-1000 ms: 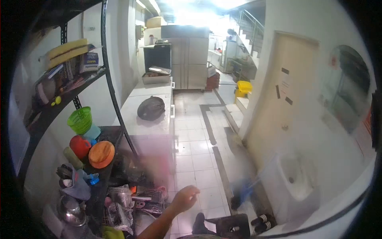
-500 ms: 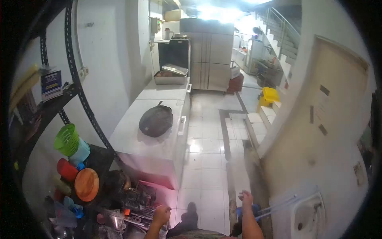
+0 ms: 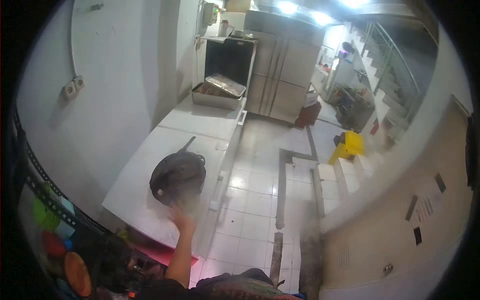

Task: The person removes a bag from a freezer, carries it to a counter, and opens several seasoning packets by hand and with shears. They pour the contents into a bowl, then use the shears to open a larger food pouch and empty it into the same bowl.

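Note:
A black bag (image 3: 176,177) with a strap at its far side lies on the white chest freezer (image 3: 130,200). My left hand (image 3: 183,219) is stretched out over the freezer top, its fingertips right at the bag's near edge. The fingers look extended and apart, though a smudge on the lens blurs them. My right hand is out of view.
Farther along the freezer stands a metal tray (image 3: 215,100) with a foil-like lid. Behind it is a large steel refrigerator (image 3: 280,70). Steps and a yellow bin (image 3: 350,146) are on the right, and a black rack (image 3: 50,200) with plastic baskets at lower left.
I have come closer to the freezer and my view has tilted. My left hand has reached forward to the bag, and my right hand has left the view.

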A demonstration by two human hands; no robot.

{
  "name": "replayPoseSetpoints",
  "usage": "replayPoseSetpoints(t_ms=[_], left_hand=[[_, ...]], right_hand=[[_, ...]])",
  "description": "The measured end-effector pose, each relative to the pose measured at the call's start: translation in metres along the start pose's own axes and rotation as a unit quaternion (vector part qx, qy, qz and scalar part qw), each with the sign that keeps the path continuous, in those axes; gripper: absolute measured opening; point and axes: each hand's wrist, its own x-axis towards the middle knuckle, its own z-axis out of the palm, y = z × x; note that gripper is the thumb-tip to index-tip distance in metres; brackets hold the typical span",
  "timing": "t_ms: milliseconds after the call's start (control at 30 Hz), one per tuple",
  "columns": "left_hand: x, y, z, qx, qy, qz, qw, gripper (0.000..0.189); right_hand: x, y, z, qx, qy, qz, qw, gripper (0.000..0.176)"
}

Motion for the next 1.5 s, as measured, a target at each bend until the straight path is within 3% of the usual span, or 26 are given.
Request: replayPoseSetpoints(t_ms=[67, 167, 367, 467, 600, 633, 733, 800, 933, 1000, 1067, 1133, 1200, 1233, 1333, 1433, 1467, 1500], left_hand=[[0.054, 0.032, 0.042, 0.107, 0.096, 0.107, 0.984, 0.099], [0.12, 0.078, 0.075, 0.08, -0.003, 0.093, 0.992, 0.095], [0.179, 0.101, 0.138, 0.2, 0.077, -0.026, 0.976, 0.049], [0.223, 0.126, 0.133, 0.083, 0.158, -0.093, 0.98, 0.036], [0.31, 0.13, 0.154, 0.032, 0.341, -0.129, 0.931, 0.031], [0.333, 0.145, 0.146, 0.019, 0.323, -0.186, 0.928, 0.03], [0.407, 0.153, 0.191, 0.007, 0.5, -0.114, 0.858, 0.029], [0.447, 0.178, 0.207, -0.048, 0.454, -0.073, 0.887, 0.027], [0.552, 0.22, 0.262, -0.089, 0.431, 0.04, 0.897, 0.024], [0.597, 0.253, 0.279, -0.118, 0.424, 0.085, 0.894, 0.02], [0.637, 0.283, 0.296, -0.179, 0.39, 0.114, 0.896, 0.02], [0.667, 0.31, 0.309, -0.193, 0.291, 0.146, 0.926, 0.02], [0.682, 0.33, 0.32, -0.18, 0.215, 0.195, 0.94, 0.024], [0.689, 0.329, 0.342, -0.153, 0.177, 0.19, 0.953, 0.028], [0.662, 0.337, 0.34, -0.057, 0.01, 0.275, 0.96, 0.049], [0.574, 0.334, 0.297, -0.048, 0.013, 0.222, 0.974, 0.08], [0.536, 0.316, 0.298, -0.043, 0.019, 0.196, 0.98, 0.069], [0.488, 0.29, 0.308, -0.089, -0.017, 0.103, 0.991, 0.057]], right_hand=[[0.014, -0.038, 0.028, -0.004, -0.011, 0.008, 1.0, 0.019], [0.045, -0.082, 0.07, -0.016, -0.037, 0.029, 0.999, 0.019], [0.121, -0.189, 0.126, -0.058, -0.086, 0.053, 0.993, 0.018], [0.172, -0.273, 0.146, -0.076, -0.104, 0.022, 0.991, 0.018], [0.24, -0.442, 0.196, -0.187, -0.182, -0.153, 0.953, 0.018], [0.244, -0.491, 0.229, -0.043, -0.073, -0.054, 0.995, 0.023], [0.27, -0.6, 0.306, -0.135, -0.05, -0.206, 0.968, 0.022], [0.261, -0.65, 0.347, -0.112, -0.073, -0.222, 0.966, 0.022], [0.247, -0.678, 0.407, -0.143, -0.114, -0.232, 0.955, 0.023], [0.268, -0.678, 0.416, -0.158, -0.13, -0.115, 0.972, 0.019], [0.284, -0.669, 0.427, -0.195, -0.131, -0.075, 0.969, 0.019], [0.342, -0.665, 0.399, -0.13, -0.343, 0.043, 0.929, 0.02], [0.376, -0.625, 0.397, -0.155, -0.167, -0.027, 0.973, 0.027], [0.368, -0.617, 0.408, -0.164, -0.12, -0.018, 0.979, 0.027], [0.347, -0.623, 0.451, -0.177, -0.105, 0.02, 0.978, 0.028], [0.354, -0.642, 0.488, -0.189, -0.118, 0.028, 0.974, 0.028], [0.359, -0.649, 0.5, -0.192, -0.123, 0.029, 0.973, 0.028], [0.366, -0.655, 0.514, -0.193, -0.131, 0.029, 0.972, 0.028]])
